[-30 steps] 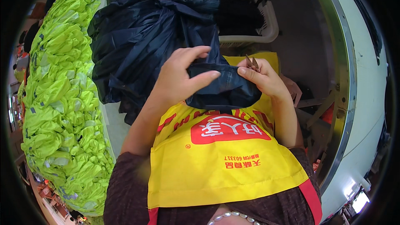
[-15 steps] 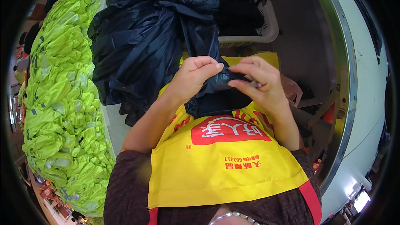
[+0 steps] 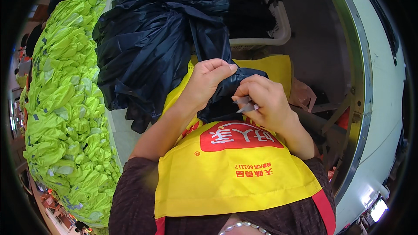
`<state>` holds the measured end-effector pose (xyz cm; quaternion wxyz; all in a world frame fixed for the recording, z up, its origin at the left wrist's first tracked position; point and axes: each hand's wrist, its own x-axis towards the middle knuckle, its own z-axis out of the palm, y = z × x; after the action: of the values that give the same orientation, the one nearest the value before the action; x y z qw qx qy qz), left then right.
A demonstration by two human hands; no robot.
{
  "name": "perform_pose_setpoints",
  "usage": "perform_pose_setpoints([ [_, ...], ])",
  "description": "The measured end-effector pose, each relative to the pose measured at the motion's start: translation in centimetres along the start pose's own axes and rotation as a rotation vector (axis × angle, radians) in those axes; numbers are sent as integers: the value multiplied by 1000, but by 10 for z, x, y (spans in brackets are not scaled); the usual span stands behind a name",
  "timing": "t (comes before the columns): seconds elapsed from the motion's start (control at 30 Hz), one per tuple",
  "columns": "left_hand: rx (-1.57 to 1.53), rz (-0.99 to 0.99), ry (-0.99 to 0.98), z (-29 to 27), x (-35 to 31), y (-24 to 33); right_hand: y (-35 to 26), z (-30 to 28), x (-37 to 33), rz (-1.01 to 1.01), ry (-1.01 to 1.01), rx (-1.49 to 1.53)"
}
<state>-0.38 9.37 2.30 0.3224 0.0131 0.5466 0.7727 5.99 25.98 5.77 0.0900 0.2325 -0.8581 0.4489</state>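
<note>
Dark navy, thin, shiny fabric (image 3: 148,39) is heaped ahead of me, with one part drawn down toward my lap. My left hand (image 3: 208,80) pinches an edge of this fabric between thumb and forefinger. Close by on the right, my right hand (image 3: 266,102) is closed around small metal thread snips (image 3: 246,105), their pointed blades sticking out toward the left hand. A folded strip of the fabric (image 3: 250,74) lies just above the right hand. The snips' handles are hidden in my palm.
Bright yellow-green garments (image 3: 72,104) are piled along the left. A white plastic basket (image 3: 283,30) holds dark cloth at the back. On the right runs a pale table with a metal edge (image 3: 363,82). I wear a yellow apron (image 3: 217,182) with red straps.
My right hand has let go of the fabric edge and moved slightly down and left. The snips' blades now show below its fingers. The left hand keeps its pinch, nearly in place.
</note>
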Motion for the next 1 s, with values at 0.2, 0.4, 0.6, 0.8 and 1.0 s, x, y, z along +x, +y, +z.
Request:
perform_pose_setpoints([
  [0.2, -58, -69, 8, 1, -7, 5, 13, -44, -11, 425, -68, 343],
  [0.4, -118, -135, -14, 2, -5, 6, 26, -27, -10, 92, -6, -206],
  [0.6, -162, -160, 19, 0, -5, 5, 31, -27, -8, -51, -31, -345],
  [0.8, -180, -157, -15, 1, -3, 2, 36, -20, -6, -113, -12, -318],
  [1.0, -193, -166, -33, -1, -2, -2, 48, -18, -5, -186, 52, -236],
])
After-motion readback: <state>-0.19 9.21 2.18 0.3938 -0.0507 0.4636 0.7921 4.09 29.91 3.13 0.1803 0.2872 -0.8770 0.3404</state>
